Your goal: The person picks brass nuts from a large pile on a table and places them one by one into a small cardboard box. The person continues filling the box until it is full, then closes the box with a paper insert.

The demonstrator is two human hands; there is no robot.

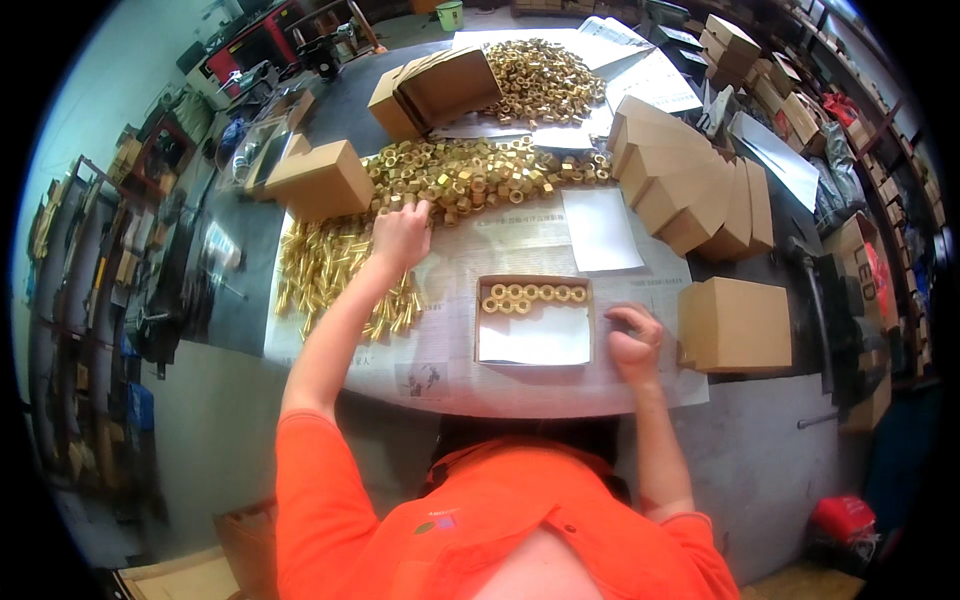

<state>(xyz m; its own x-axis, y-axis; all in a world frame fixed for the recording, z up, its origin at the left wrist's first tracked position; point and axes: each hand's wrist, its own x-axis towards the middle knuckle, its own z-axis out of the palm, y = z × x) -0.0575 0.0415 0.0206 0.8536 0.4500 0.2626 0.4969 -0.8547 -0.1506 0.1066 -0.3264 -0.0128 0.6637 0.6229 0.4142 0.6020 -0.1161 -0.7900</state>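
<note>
My left hand (401, 238) reaches to the near edge of a heap of brass hex nuts (500, 172). Its fingers are curled together at the nuts, and whatever is between the fingertips is hidden. Just left of that wrist lies a pile of slim brass pins or bolts (335, 275). My right hand (636, 338) rests loosely closed on the newspaper, beside the right wall of a shallow open cardboard box (592, 345). White paper (535, 337) covers the box's bottom. Brass nuts (538, 293) stand inside in a full back row, with a shorter second row starting at the left.
Newspaper (480, 250) covers the table. A white sheet (602, 230) lies behind the box. Closed cardboard boxes (735, 325) stand right, another carton (320, 182) left, an open carton (450, 88) at the back. Fanned cardboard boxes (690, 185) curve right of the nuts. Farther back lies another nut heap (540, 80).
</note>
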